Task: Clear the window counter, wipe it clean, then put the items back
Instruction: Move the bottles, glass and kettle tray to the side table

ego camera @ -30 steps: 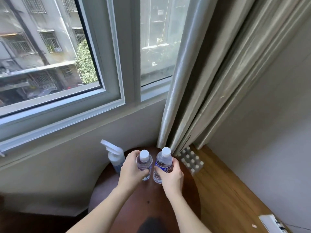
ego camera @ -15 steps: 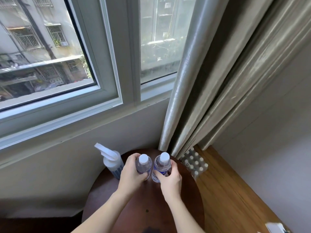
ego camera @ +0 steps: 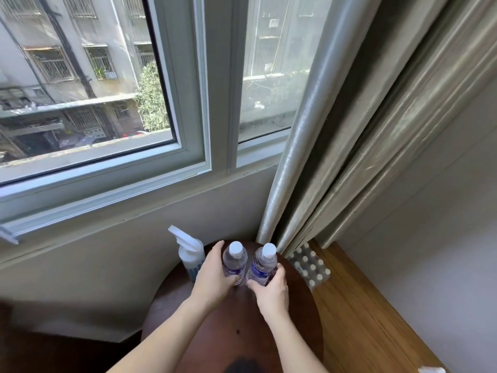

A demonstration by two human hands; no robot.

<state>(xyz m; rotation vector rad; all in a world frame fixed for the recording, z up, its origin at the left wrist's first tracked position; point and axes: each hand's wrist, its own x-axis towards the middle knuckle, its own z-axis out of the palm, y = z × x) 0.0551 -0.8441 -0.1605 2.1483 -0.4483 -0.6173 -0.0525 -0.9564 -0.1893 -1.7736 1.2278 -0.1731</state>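
On the round dark desk, two capped water bottles are held upright, side by side. The left bottle is wrapped by the left hand, the right bottle by the right hand, fingers curled round each, probably so both can be shifted at once. Just left of the bottles one spray bottle stands, likely for wiping. Right of the desk, on the wooden floor, one shrink-wrapped pack of bottles lies beside the curtain.

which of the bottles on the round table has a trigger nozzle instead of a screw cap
The white spray bottle, leftmost and unheld. Both water bottles, in the left hand and right hand, have round white caps.
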